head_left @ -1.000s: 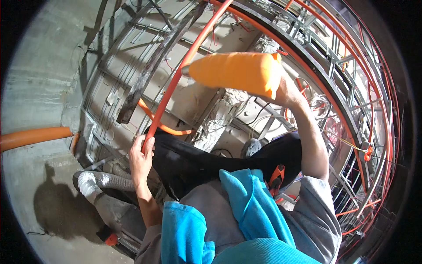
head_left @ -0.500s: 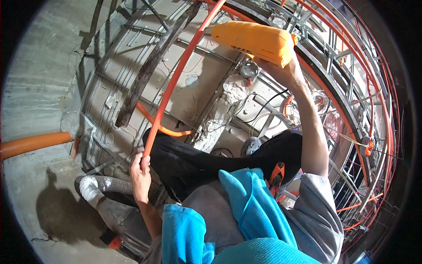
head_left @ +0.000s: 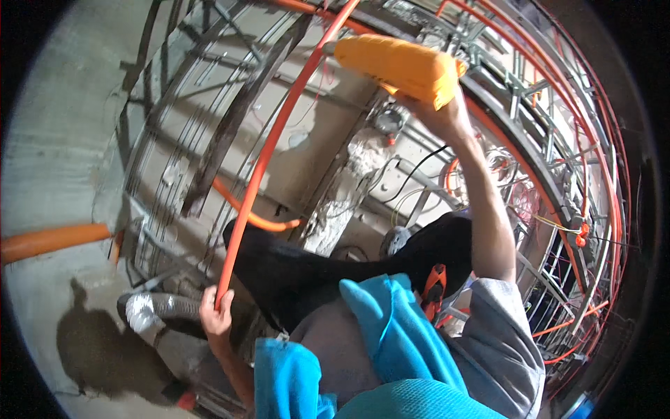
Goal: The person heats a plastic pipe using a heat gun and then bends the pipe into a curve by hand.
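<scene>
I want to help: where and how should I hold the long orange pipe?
I'd probably grasp the long orange pipe near its lower end, from the left: it's slim, leans that way, the left grip holds it there, and the orange tool points at it higher up.

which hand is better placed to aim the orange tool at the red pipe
Likely the right hand: it holds the orange tool, its nozzle toward the red pipe. The left hand holds the pipe's near end.
</scene>
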Demonstrator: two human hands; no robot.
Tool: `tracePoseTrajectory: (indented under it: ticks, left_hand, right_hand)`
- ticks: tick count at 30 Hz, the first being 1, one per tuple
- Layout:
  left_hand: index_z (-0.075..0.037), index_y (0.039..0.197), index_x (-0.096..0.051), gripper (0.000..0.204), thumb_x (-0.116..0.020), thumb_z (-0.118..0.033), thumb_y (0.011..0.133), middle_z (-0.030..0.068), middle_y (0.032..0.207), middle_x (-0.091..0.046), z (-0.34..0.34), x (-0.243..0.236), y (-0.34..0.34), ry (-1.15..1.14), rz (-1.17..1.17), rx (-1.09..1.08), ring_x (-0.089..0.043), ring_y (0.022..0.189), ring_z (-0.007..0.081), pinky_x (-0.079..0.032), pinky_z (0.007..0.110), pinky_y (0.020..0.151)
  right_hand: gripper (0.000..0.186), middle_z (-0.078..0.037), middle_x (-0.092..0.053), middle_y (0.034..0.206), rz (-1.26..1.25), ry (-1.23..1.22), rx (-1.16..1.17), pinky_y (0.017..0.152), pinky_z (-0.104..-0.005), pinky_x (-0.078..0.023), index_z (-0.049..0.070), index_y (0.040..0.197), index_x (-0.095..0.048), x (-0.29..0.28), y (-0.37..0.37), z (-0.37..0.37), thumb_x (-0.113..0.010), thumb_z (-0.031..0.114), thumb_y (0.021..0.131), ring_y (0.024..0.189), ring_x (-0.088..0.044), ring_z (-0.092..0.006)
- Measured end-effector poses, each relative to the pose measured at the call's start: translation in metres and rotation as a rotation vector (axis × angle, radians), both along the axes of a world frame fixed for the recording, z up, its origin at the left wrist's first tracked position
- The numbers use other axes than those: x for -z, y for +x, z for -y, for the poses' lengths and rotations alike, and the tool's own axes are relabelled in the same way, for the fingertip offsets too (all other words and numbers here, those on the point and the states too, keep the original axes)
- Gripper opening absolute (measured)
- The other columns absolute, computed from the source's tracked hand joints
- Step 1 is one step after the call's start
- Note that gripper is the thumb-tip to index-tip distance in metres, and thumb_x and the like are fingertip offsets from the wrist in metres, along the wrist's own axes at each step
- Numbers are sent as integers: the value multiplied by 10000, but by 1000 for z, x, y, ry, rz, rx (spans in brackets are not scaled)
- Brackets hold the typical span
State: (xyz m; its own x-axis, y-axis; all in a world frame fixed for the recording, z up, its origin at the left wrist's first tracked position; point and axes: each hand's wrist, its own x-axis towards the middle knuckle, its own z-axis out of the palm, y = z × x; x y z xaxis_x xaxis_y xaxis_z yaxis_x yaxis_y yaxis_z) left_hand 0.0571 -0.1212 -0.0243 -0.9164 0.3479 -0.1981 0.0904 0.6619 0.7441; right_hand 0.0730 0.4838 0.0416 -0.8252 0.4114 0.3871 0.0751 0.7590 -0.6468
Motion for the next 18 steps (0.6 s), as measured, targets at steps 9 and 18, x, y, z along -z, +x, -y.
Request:
tracePoseTrajectory:
  ticks: [9, 18]
  left_hand:
    - [15, 986, -594, 262, -621, -244, 1007, 46, 679, -500, -9, -5, -7, 27, 12, 13, -478, 623, 130, -413, 299, 587]
    - [23, 960, -597, 294, -647, -264, 997, 71, 698, -507, -40, -5, -20, 0, 10, -10, -478, 654, 144, -420, 316, 603]
  right_hand:
    - [439, -140, -714, 1049, 81, -34, -52, 883, -383, -568, 66, 1174, -651, -6, 1, 10, -801, 228, 795, 995, -701, -281]
    - [431, -108, -696, 1092, 13, -13, -121, 899, -366, -539, 77, 1179, -660, -11, 6, 22, -817, 160, 787, 991, -675, -231]
